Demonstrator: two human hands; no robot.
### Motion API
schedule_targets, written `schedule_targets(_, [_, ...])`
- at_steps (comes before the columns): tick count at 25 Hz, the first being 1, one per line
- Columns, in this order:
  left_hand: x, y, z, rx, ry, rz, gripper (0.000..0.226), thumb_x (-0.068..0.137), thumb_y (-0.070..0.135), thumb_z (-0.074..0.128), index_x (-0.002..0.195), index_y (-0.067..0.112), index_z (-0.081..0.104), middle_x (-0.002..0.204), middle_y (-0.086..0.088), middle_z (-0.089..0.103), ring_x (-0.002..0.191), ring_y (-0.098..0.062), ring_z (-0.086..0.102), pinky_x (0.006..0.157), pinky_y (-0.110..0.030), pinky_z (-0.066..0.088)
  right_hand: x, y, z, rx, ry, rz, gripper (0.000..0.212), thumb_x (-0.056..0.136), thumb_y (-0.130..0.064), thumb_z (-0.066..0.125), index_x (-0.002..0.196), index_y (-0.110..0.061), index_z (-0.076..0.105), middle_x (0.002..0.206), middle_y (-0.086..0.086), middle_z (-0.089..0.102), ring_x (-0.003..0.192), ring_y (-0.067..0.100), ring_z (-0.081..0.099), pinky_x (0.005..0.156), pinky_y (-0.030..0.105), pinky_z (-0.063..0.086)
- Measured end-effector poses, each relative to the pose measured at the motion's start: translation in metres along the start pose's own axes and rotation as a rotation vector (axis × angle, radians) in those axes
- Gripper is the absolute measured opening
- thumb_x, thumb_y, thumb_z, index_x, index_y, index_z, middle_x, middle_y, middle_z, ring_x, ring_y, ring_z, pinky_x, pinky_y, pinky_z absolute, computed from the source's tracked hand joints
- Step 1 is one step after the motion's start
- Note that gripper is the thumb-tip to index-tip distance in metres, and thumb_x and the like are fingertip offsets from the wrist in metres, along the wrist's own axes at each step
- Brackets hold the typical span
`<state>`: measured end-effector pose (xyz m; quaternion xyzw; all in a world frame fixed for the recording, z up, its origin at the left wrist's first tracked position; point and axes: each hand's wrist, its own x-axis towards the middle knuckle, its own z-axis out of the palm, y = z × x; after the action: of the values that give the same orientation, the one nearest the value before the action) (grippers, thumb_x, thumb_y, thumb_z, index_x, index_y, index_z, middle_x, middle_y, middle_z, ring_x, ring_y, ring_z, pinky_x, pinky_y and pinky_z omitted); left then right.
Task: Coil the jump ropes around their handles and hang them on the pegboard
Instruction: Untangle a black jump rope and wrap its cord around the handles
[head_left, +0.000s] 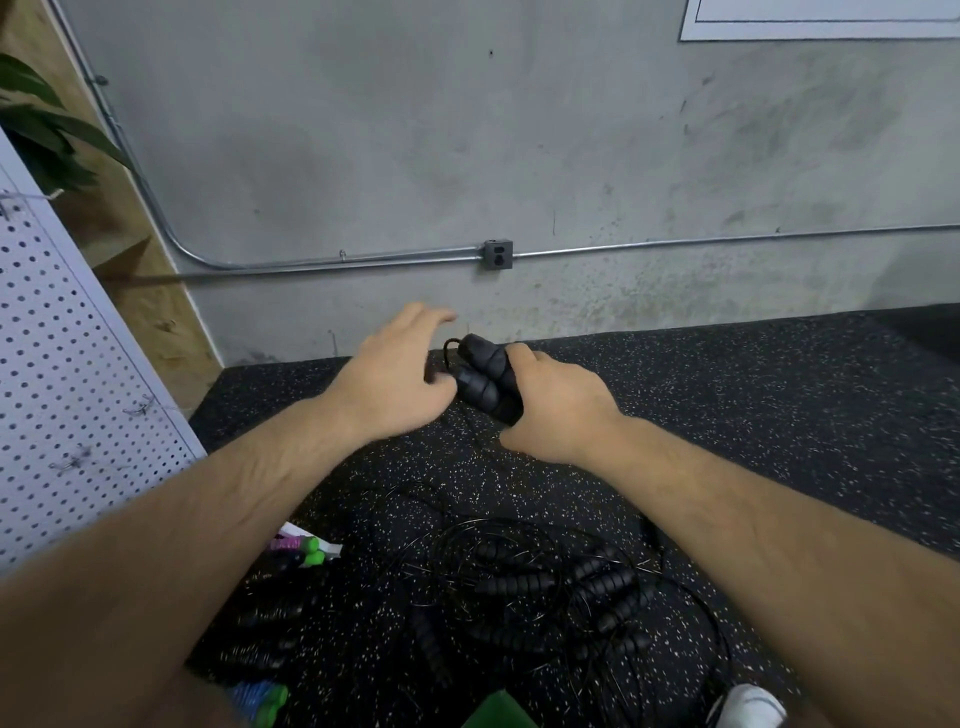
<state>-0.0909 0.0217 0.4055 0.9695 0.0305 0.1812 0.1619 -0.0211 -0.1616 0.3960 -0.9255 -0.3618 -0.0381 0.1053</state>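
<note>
Head view: both bare forearms reach forward over a black speckled floor (753, 415) toward a grey concrete wall (519, 156).
Right hand (556, 405): curled round 2 black foam handles (485, 382), clamping them side by side, seemingly so that they form 1 core to wind on.
Left hand (400, 379): just left of the handles, thumb side against them, fingers stretched forward and loosely spread. Motion blur hides whether any cord runs under the palm; cannot tell.
Cord (451, 345): a short thin black loop stands out from the far end of the handles, beside the left fingers.
Step in hand (judgement): winding of this rope around its paired handles, at or near the start, since little cord shows on the grips.
Pegboard (62, 364): white, at the left edge, well apart from both hands. Its wire hooks (140, 408) carry nothing in view.
Remaining stock: a pile (550, 587) of black handles and tangled cords lies on the floor nearer the person. Coloured ropes (304, 551) lie at lower left.
Progress (judgement): early; no rope hangs yet.
Risk (judgement): the trailing cord may snag in the pile below.
</note>
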Motion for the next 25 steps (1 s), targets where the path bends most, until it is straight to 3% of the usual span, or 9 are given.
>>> schedule_targets(2, [-0.003, -0.002, 0.006, 0.198, -0.171, 0.217, 0.093, 0.077, 0.028, 0.069, 0.158, 0.018, 0.023, 0.16, 0.001, 0.027, 0.148, -0.019, 0.024, 0.126, -0.044, 0.012, 0.003, 0.003, -0.003, -0.038, -0.025, -0.064, 0.067, 0.073, -0.038, 0.076, 0.127, -0.02, 0.041, 0.115, 0.0, 0.058, 0.084, 0.024, 0.056, 0.069, 0.033, 0.041])
schedule_targets(3, [-0.002, -0.001, 0.01, 0.293, -0.161, 0.289, 0.096, 0.075, 0.032, 0.071, 0.158, 0.018, 0.023, 0.158, 0.001, 0.029, 0.147, -0.019, 0.026, 0.126, -0.041, 0.01, 0.004, 0.003, -0.004, -0.049, -0.036, -0.096, 0.07, 0.073, -0.04, 0.076, 0.13, -0.02, 0.041, 0.116, -0.001, 0.058, 0.089, 0.025, 0.06, 0.07, 0.032, 0.041])
schedule_targets(6, [0.007, 0.0, 0.014, 0.443, -0.005, 0.343, 0.066, 0.078, 0.038, 0.072, 0.135, 0.019, 0.046, 0.124, 0.001, 0.051, 0.116, -0.02, 0.054, 0.104, -0.033, 0.034, 0.004, 0.003, -0.005, -0.051, -0.009, -0.152, 0.073, 0.072, -0.043, 0.076, 0.132, -0.022, 0.04, 0.118, -0.003, 0.058, 0.099, 0.025, 0.062, 0.074, 0.033, 0.045])
schedule_targets(8, [0.01, 0.002, 0.013, 0.436, 0.034, 0.299, 0.053, 0.079, 0.036, 0.074, 0.123, 0.017, 0.049, 0.111, 0.001, 0.051, 0.099, -0.02, 0.056, 0.088, -0.032, 0.039, 0.005, 0.007, -0.005, -0.081, 0.071, -0.145, 0.08, 0.073, -0.047, 0.074, 0.139, -0.023, 0.037, 0.127, -0.002, 0.055, 0.111, 0.025, 0.057, 0.085, 0.038, 0.047])
schedule_targets(10, [0.011, -0.004, 0.012, 0.34, -0.001, 0.185, 0.052, 0.082, 0.034, 0.074, 0.123, 0.015, 0.047, 0.111, -0.001, 0.05, 0.092, -0.017, 0.05, 0.082, -0.031, 0.039, 0.004, 0.01, -0.005, -0.137, 0.157, -0.103, 0.083, 0.075, -0.048, 0.071, 0.144, -0.023, 0.033, 0.133, 0.001, 0.05, 0.12, 0.027, 0.051, 0.097, 0.044, 0.044])
schedule_targets(16, [0.003, -0.005, 0.01, 0.199, -0.061, 0.103, 0.047, 0.083, 0.033, 0.067, 0.121, 0.016, 0.045, 0.113, 0.001, 0.049, 0.1, -0.017, 0.05, 0.086, -0.037, 0.049, 0.004, 0.014, 0.001, 0.064, 0.216, -0.082, 0.049, 0.085, -0.016, 0.068, 0.127, -0.014, 0.043, 0.119, 0.007, 0.04, 0.088, 0.025, 0.05, 0.07, 0.035, 0.043])
schedule_targets(19, [0.001, 0.002, 0.015, 0.222, -0.025, 0.182, 0.063, 0.084, 0.039, 0.065, 0.139, 0.022, 0.039, 0.127, 0.003, 0.051, 0.117, -0.017, 0.047, 0.091, -0.034, 0.048, 0.005, 0.008, 0.002, 0.115, 0.266, -0.119, 0.05, 0.082, -0.01, 0.069, 0.126, -0.011, 0.044, 0.119, 0.008, 0.037, 0.075, 0.02, 0.044, 0.065, 0.032, 0.039])
schedule_targets(22, [0.001, 0.002, 0.013, 0.255, 0.019, 0.283, 0.077, 0.09, 0.055, 0.056, 0.155, 0.042, 0.017, 0.13, 0.004, 0.05, 0.119, -0.017, 0.048, 0.086, -0.034, 0.049, 0.005, 0.002, 0.002, 0.231, 0.296, -0.097, 0.052, 0.082, -0.01, 0.071, 0.126, -0.009, 0.044, 0.118, 0.005, 0.035, 0.072, 0.017, 0.044, 0.065, 0.028, 0.038])
schedule_targets(25, [0.003, -0.005, 0.005, 0.293, 0.008, 0.361, 0.068, 0.092, 0.067, 0.044, 0.152, 0.057, 0.014, 0.121, 0.003, 0.048, 0.113, -0.015, 0.047, 0.08, -0.033, 0.051, 0.004, 0.002, -0.002, 0.386, 0.313, -0.021, 0.053, 0.08, -0.014, 0.074, 0.124, -0.012, 0.043, 0.118, -0.001, 0.034, 0.08, 0.017, 0.053, 0.067, 0.025, 0.044])
